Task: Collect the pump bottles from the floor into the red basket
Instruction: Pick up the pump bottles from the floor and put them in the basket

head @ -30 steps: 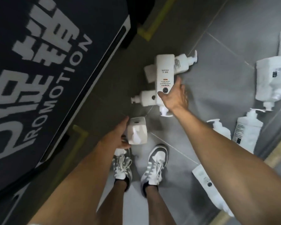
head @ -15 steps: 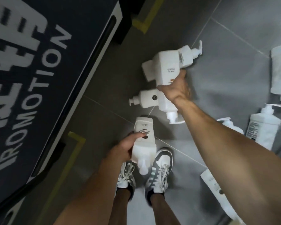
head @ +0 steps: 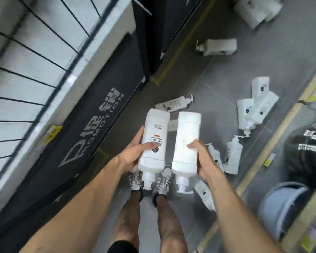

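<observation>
- The left hand [head: 133, 154] grips a white pump bottle with a printed label, the labelled bottle [head: 154, 141]. The thumb lies across its front and the fingers curl round its left edge.
- The right hand [head: 204, 159] grips a second, the plain bottle [head: 187, 141]. The thumb presses on its front and the fingers wrap behind its right side.
- Both are held in the air side by side at mid-view, just apart. Their bases point to 12 o'clock and their pump heads to 6 o'clock, above the person's shoes [head: 161, 182].
- More white bottles lie on the grey floor [head: 217, 84]:
- A slim bottle [head: 173, 104] lies on its side just at 12 o'clock of the held pair, with its pump toward 3 o'clock.
- A square bottle [head: 219, 46] lies farther out at 1 o'clock, with its pump toward 9 o'clock.
- A heap of bottles [head: 257, 108] lies overlapping at 2 o'clock.
- A small bottle [head: 233, 156] lies at 3 o'clock of the right hand, and a half-hidden bottle [head: 214, 157] shows just behind that hand.
- A low bottle [head: 204, 195] lies at 5 o'clock, beside the right forearm.
- A blurred pile [head: 257, 8] sits at the far 1 o'clock corner.
- A dark stand [head: 102, 125] lettered PROMOTION fills 9 o'clock, with a wire rack [head: 35, 61] at 10 o'clock.
- A grey bucket [head: 274, 207] stands at 4 o'clock, past a yellow line [head: 273, 143].
</observation>
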Available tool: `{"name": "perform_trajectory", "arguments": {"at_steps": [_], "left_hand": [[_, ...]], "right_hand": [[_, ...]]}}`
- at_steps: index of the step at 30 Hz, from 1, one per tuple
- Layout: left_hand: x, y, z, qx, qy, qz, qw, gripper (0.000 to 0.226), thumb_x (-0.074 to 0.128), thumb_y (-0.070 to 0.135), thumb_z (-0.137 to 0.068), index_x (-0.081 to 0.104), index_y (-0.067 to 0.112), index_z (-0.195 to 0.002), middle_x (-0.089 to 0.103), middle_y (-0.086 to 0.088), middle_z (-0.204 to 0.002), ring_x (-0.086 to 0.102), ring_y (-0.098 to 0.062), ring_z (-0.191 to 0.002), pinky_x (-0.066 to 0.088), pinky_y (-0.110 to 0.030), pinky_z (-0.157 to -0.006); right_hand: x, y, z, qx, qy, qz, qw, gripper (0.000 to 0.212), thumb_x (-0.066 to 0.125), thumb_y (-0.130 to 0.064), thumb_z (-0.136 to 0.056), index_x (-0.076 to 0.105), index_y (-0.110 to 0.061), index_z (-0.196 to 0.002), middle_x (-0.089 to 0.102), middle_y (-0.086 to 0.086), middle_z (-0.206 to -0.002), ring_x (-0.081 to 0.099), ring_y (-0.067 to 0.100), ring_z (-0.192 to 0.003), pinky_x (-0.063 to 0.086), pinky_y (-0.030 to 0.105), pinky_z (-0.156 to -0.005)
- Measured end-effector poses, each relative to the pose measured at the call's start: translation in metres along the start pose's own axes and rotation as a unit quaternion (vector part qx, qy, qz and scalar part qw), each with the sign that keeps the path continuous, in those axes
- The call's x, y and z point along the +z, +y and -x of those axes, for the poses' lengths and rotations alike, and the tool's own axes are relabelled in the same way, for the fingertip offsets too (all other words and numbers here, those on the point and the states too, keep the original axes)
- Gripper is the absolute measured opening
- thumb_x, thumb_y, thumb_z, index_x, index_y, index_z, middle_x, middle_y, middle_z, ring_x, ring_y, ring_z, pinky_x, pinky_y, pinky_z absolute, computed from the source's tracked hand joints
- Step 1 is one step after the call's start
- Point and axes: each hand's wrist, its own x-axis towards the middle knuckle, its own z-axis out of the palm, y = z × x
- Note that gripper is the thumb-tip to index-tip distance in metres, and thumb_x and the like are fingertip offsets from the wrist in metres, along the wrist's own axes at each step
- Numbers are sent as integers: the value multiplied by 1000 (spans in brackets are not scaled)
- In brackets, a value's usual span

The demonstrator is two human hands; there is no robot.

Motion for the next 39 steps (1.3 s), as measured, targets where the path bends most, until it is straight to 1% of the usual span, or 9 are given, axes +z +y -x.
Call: {"name": "perform_trajectory", "arguments": {"at_steps": [5, 7, 10, 12, 15, 18, 28, 35, 39], "left_hand": [[48, 73, 124, 105, -79, -16, 991, 87, 67, -1, -90, 28, 43, -155, 62, -8, -140, 63, -31, -124, 57, -50, -93], [63, 94, 175, 151, -90, -10, 984, 85, 65, -1, -87, 31, 39, -154, 63, -9, -139, 64, -31, -122, 59, -43, -85], [82, 122, 252, 198, -85, 3, 976, 81, 66, 5, -79, 39, 41, -147, 67, -7, -132, 69, -27, -113, 60, -38, -77], [89, 134, 296, 233, -75, 2, 970, 76, 66, 8, -77, 43, 42, -142, 70, -4, -128, 71, -23, -107, 59, -35, -76], [94, 143, 352, 283, -49, -6, 958, 77, 70, 12, -80, 40, 41, -145, 70, -4, -127, 70, -26, -109, 59, -38, -79], [93, 141, 398, 306, -4, -1, 952, 85, 75, 16, -79, 35, 44, -149, 71, -4, -123, 72, -26, -105, 59, -37, -76], [98, 59, 498, 367, 173, 141, 903, 82, 79, 14, -73, 43, 44, -140, 76, 6, -107, 73, -28, -103, 60, -44, -82], [85, -21, 554, 403, 287, 265, 828, 89, 82, 12, -73, 39, 34, -148, 73, -9, -119, 70, -35, -110, 55, -57, -95], [69, -71, 596, 428, 340, 321, 774, 91, 79, 8, -71, 37, 33, -149, 72, -10, -123, 70, -34, -112, 57, -53, -93]], "right_hand": [[21, -45, 142, -44, -25, -44, 998, 48, 61, -29, -71, 58, -13, -116, 71, 13, -91, 68, 28, -78, 57, 36, -67], [27, -60, 196, -74, -42, -45, 995, 47, 61, -33, -65, 59, -15, -109, 69, 9, -84, 67, 23, -70, 55, 29, -59], [37, -75, 266, -104, -74, -56, 990, 34, 66, -33, -80, 60, -13, -108, 72, 5, -74, 69, 18, -60, 53, 24, -50], [45, -81, 304, -140, -88, -49, 985, 45, 73, -36, -79, 62, -12, -115, 76, 5, -81, 73, 19, -69, 56, 27, -55], [59, -84, 349, -182, -106, -10, 977, 84, 88, -53, -61, 62, -14, -130, 75, 13, -112, 73, 34, -101, 61, 47, -82], [70, -80, 382, -215, -142, 8, 966, 94, 89, -57, -56, 60, -17, -136, 71, 15, -124, 67, 40, -114, 53, 60, -99], [97, -56, 435, -220, -308, 137, 916, 83, 81, -42, -67, 55, -10, -139, 68, 22, -127, 65, 44, -116, 52, 62, -98], [147, -14, 476, -155, -447, 245, 846, 57, 65, -30, -87, 57, -7, -138, 66, 23, -129, 64, 45, -117, 53, 60, -96], [185, 31, 512, -139, -510, 310, 790, 52, 60, -29, -88, 59, -6, -135, 67, 23, -128, 67, 43, -114, 58, 51, -84]]}}
